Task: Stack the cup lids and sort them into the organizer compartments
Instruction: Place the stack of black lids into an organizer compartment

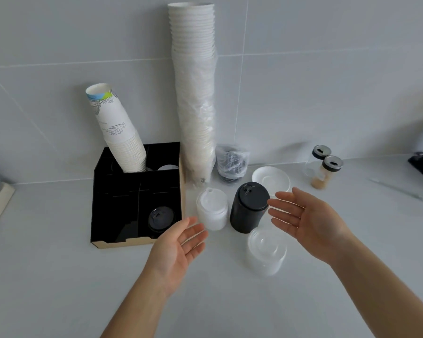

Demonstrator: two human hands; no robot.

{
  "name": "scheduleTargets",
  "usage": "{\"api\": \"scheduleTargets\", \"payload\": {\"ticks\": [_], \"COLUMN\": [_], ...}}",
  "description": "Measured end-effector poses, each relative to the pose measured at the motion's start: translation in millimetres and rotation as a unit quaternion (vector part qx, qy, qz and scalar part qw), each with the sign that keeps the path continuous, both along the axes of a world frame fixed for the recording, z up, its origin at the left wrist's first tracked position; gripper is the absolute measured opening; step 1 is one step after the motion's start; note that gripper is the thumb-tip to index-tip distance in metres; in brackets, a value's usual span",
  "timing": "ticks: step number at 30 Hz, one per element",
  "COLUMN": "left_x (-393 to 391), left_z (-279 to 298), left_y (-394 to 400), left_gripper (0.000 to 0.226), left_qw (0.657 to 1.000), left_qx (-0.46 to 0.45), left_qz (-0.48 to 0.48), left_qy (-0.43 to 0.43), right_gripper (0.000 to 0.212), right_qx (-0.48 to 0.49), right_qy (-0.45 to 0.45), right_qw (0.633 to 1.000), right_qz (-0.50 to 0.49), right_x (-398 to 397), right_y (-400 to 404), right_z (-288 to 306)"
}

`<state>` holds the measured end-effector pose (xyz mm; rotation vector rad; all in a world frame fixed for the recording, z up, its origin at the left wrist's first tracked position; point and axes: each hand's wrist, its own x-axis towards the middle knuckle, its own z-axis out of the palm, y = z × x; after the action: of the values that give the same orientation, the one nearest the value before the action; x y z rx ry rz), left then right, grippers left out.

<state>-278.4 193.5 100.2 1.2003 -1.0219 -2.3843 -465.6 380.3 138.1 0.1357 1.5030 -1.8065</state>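
Observation:
Three lid stacks stand on the grey counter: a frosted white stack (212,211), a black stack (248,208) to its right, and a clear stack (266,251) nearer to me. The black organizer (112,211) sits to their left, with a short stack of black lids (160,218) in its front right compartment. My left hand (178,252) hovers palm up just in front of the white stack, empty. My right hand (308,220) is spread open to the right of the black stack, fingertips close to it, holding nothing.
A leaning stack of paper cups (122,135) stands in the organizer's back compartment. A tall wrapped cup stack (195,93) rises against the wall. Behind the lids are a bagged black bundle (232,164), a white saucer (271,178) and two spice jars (324,167).

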Motion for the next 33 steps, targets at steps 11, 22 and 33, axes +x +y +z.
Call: {"api": "scheduleTargets", "payload": {"ticks": [11,22,33], "left_x": [-65,-107,-140], "left_z": [-39,-90,-106], "left_y": [21,21,23], "left_gripper": [0.035,0.031,0.041], "left_qw": [0.994,0.981,0.975], "left_qx": [-0.010,0.032,0.087], "left_qz": [-0.070,-0.091,-0.047], "left_qy": [-0.077,-0.169,-0.200], "right_gripper": [0.022,0.055,0.032], "right_qx": [0.063,0.162,0.085], "right_qy": [0.072,0.188,0.041], "right_qw": [0.994,0.946,0.972], "right_qz": [0.044,0.211,0.215], "right_x": [-64,-89,-126], "right_y": [1,-62,-46], "right_z": [-32,-93,-96]}}
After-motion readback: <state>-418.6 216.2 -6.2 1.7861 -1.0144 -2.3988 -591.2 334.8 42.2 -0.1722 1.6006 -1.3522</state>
